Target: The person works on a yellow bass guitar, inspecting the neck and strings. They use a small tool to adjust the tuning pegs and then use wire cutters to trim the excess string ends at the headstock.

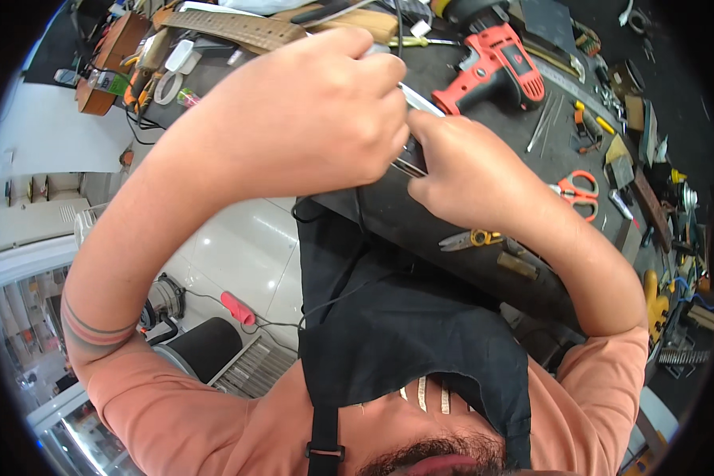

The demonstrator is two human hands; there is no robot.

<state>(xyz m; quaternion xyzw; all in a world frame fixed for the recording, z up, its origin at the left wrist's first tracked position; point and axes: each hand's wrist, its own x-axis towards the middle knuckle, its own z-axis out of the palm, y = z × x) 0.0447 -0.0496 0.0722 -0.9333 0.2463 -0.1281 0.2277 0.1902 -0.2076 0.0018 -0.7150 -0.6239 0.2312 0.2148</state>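
Over the front edge of the dark workbench point(389, 208), my two hands are close together. My left hand point(333, 111) is curled into a fist, knuckles up. Beside it, my right hand point(468, 166) is closed with the thumb toward the left hand. Between them shows a short stretch of a narrow dark piece with a shiny metal edge point(409, 165). Both hands seem to grip it, but the fingers hide most of it and its kind cannot be made out. Behind the hands, a pale straight strip point(422, 101) runs slantwise; whether it belongs to the same piece is hidden.
A red and black power tool point(496, 67) lies beyond my right hand. Orange-handled scissors point(581, 194) and yellow-handled snips point(472, 239) lie near my right forearm. A strip with holes point(238, 30) lies at the back left. Cables and a pink object point(238, 308) are below, on the left.
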